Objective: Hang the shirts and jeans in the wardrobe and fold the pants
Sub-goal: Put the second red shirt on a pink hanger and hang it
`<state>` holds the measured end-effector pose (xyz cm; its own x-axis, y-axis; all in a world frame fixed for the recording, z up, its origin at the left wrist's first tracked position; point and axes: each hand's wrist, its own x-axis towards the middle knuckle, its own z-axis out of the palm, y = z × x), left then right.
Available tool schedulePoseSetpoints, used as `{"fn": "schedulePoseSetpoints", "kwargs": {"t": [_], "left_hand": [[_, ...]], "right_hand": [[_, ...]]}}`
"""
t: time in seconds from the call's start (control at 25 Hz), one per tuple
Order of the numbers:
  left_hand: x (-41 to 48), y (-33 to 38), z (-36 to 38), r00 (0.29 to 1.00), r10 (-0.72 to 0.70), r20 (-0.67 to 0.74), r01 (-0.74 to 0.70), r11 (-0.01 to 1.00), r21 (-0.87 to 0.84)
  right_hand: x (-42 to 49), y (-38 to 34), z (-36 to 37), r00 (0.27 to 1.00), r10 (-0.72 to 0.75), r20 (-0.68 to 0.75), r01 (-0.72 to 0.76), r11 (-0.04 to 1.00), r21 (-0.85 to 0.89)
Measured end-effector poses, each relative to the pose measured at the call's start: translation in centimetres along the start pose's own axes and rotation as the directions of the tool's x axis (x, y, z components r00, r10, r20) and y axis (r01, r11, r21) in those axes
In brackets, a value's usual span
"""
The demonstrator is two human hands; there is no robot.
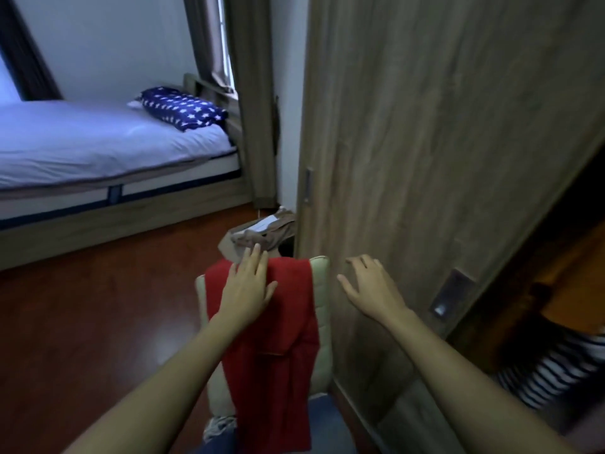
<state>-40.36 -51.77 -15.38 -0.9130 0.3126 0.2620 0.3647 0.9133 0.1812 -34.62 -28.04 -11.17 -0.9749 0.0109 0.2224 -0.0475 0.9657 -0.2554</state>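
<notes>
- At far left stands a bed (98,142) with a star-patterned pillow (183,108) on it, well apart from where we work; it plays no part in this step as far as we can judge.
- Our left hand (248,286) lies flat and open on a red garment (271,348), fingers spread across its upper edge, holding nothing closed. The garment is draped over the back of a pale padded chair (322,290) and hangs down its front.
- Just beyond the chair back, a tan garment (262,234) sits bunched in a heap, with a white label or paper on it; we cannot tell whether it is a shirt or pants.
- We judge that we are at the picking-up step: the red piece is not yet lifted, and the next move calls for closing the left hand on the fabric at the top edge and drawing it clear of the chair without dragging the heap behind.
- Our right hand (370,283) hovers open and empty, fingers curled slightly, near the wardrobe door (442,158); whether it touches the wood we cannot tell.
- At far right, in the dark wardrobe opening, a striped garment (553,365) shows, blurred and cut off by the frame edge.
- Hidden from us: the hanging rail, any hangers, and the chair seat below, where blue fabric (327,417) shows only in part, possibly jeans.
</notes>
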Motion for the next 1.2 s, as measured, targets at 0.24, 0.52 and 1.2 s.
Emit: {"fn": "schedulePoseSetpoints", "kwargs": {"t": [0.24, 0.52, 1.2], "left_hand": [[-1.4, -7.2, 4.3, 0.996, 0.021, 0.086, -0.037, 0.982, 0.184], [-0.8, -8.4, 6.7, 0.934, 0.226, -0.278, -0.188, 0.969, 0.158], [6.9, -3.5, -6.8, 0.995, -0.017, -0.096, -0.075, 0.504, -0.861]], "right_hand": [[5.4, -5.1, 6.0, 0.994, 0.032, 0.108, -0.042, 0.995, 0.090], [11.9, -8.0, 10.0, 0.882, 0.298, 0.364, -0.285, 0.954, -0.090], [6.1, -7.1, 0.3, 0.987, -0.131, -0.092, 0.141, 0.436, 0.889]]}}
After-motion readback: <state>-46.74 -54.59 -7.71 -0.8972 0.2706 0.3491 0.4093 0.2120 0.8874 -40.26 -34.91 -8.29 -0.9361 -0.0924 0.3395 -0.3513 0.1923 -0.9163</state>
